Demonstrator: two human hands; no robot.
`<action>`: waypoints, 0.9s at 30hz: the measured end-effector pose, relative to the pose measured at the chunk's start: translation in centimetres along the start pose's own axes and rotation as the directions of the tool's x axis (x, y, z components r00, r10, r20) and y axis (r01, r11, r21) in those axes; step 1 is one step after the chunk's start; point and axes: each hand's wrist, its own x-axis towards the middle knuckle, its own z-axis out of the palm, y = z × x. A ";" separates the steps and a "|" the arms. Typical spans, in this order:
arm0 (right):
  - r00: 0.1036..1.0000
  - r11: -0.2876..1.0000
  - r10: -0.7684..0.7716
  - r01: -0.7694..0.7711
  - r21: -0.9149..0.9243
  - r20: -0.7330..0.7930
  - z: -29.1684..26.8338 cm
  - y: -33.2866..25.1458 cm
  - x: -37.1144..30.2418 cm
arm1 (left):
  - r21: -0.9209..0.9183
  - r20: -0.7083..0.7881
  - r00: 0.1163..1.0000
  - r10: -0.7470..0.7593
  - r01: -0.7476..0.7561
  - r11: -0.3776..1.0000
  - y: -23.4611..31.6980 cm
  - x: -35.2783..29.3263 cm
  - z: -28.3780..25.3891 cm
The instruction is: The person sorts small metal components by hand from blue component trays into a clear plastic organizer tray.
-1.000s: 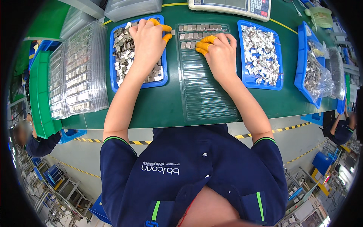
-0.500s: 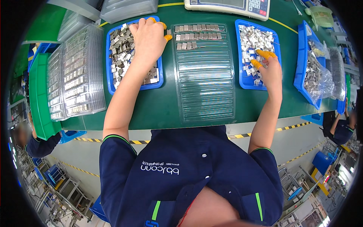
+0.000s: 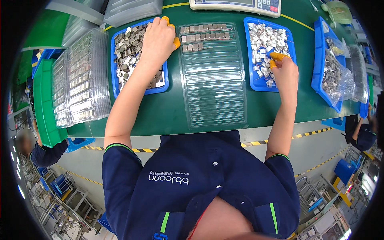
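Observation:
My left hand [image 3: 158, 40], with yellow finger cots, is curled over the far right rim of the left blue tray [image 3: 165, 80]. Its fingertips bend away from me, so what they hold, if anything, is hidden. Small dark and silver metal parts [image 3: 131, 45] fill this tray. Over the right blue tray [image 3: 262, 86], my right hand [image 3: 286, 69] has its cotted finger and thumb pinched together among small white-and-silver parts [image 3: 264, 38]; what lies between them is too small to make out. Between the trays lies a clear ribbed plastic tray [image 3: 214, 92], with metal parts [image 3: 206, 37] in its far rows.
Stacked clear trays [image 3: 88, 80] and a green bin [image 3: 44, 104] stand at the left. A scale [image 3: 236, 5] sits at the back. Another blue tray [image 3: 320, 76] with bagged parts lies at the far right. Co-workers appear at both sides.
My right thumb and finger have drawn together over the right tray. My left hand keeps nearly the same curled pose. The whole view has shifted slightly.

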 end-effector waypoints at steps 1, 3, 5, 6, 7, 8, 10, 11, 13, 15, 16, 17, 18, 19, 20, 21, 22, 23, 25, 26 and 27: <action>1.000 1.000 0.001 -0.001 0.001 -0.002 0.1 0.2 0.0 | 0.036 0.008 1.000 0.027 -0.028 0.999 0.0 0.0 -0.2; 0.996 0.999 0.038 -0.040 -0.014 -0.080 0.2 0.7 -0.1 | 0.049 -0.017 0.999 0.049 -0.048 0.998 -0.3 0.1 0.2; 0.991 0.995 0.078 -0.071 0.068 -0.105 0.0 1.1 -0.2 | 0.060 -0.040 0.997 0.072 -0.069 0.996 -0.7 -0.1 0.3; 0.985 0.984 0.117 -0.098 0.149 -0.126 -0.1 1.1 -0.2 | 0.048 -0.077 0.995 0.062 -0.059 0.997 -0.9 -0.3 0.2; 0.985 0.984 0.120 -0.101 0.149 -0.127 -0.2 1.2 -0.3 | 0.035 -0.115 0.992 0.056 -0.052 0.998 -0.8 -0.1 -0.2; 0.979 0.981 0.105 -0.072 0.183 -0.177 -0.3 1.2 -0.4 | 0.033 -0.115 0.992 0.058 -0.054 0.998 -0.5 -0.1 -0.7; 0.969 0.976 0.096 -0.047 0.212 -0.228 -0.4 1.4 -0.7 | -0.161 -0.072 0.969 -0.237 0.223 0.961 0.6 -0.6 -2.2; 0.953 0.965 0.115 -0.041 0.260 -0.280 -0.3 1.4 -0.7 | -0.161 -0.071 0.969 -0.236 0.223 0.962 1.1 -1.0 -2.6; 0.936 0.951 0.135 -0.029 0.308 -0.326 -0.4 0.8 -1.0 | -0.893 0.187 0.876 -0.444 0.340 0.295 2.0 -2.1 -3.6; 0.953 0.890 0.124 0.017 0.456 -0.277 -0.8 -1.4 -1.6 | -0.941 0.292 0.861 -0.417 0.336 0.034 3.1 -3.5 -4.1; 0.954 0.889 0.121 0.019 0.458 -0.275 -0.9 -2.3 -1.9 | -0.947 0.316 0.854 -0.413 0.314 -0.076 3.8 -4.1 -4.4; 0.982 0.731 0.124 0.009 0.682 -0.146 -1.0 -3.2 -2.3 | -0.939 0.341 0.849 -0.404 0.288 -0.186 4.6 -4.6 -4.7; 0.996 0.521 0.091 -0.031 0.853 -0.019 -1.1 -4.3 -2.7 | -0.949 0.298 0.858 -0.419 0.219 -0.227 5.3 -5.1 -4.9; 0.995 0.439 0.038 -0.102 0.893 0.095 -1.4 -5.6 -3.2 | -0.954 0.284 0.846 -0.451 0.204 -0.218 6.0 -5.7 -5.1; 0.987 0.327 -0.025 -0.141 0.934 0.158 -0.8 -6.5 -3.5 | -0.969 0.214 0.849 -0.484 0.123 -0.214 6.7 -6.1 -4.9; 0.973 0.212 -0.096 -0.187 0.959 0.211 -0.2 -7.3 -3.8 | -0.977 0.144 0.845 -0.515 0.041 -0.207 7.4 -6.6 -4.6; 0.962 0.181 -0.125 -0.217 0.959 0.242 0.1 -7.9 -3.9 | -0.980 0.110 0.839 -0.532 0.004 -0.198 8.0 -6.7 -4.7; 0.950 0.150 -0.155 -0.248 0.957 0.270 0.4 -8.5 -4.0 | -0.981 0.107 0.843 -0.528 0.002 -0.195 8.2 -6.9 -5.2; 0.953 0.099 -0.163 -0.242 0.965 0.256 0.8 -9.2 -4.1 | -0.954 0.221 0.826 -0.518 0.074 -0.289 8.6 -7.2 -6.0; 0.950 0.105 -0.179 -0.238 0.966 0.254 0.9 -9.3 -4.1 | -0.953 0.231 0.818 -0.527 0.082 -0.290 8.7 -7.2 -6.1; 0.948 0.112 -0.195 -0.234 0.966 0.252 0.9 -9.4 -4.1 | -0.953 0.234 0.817 -0.528 0.084 -0.292 8.7 -7.3 -5.7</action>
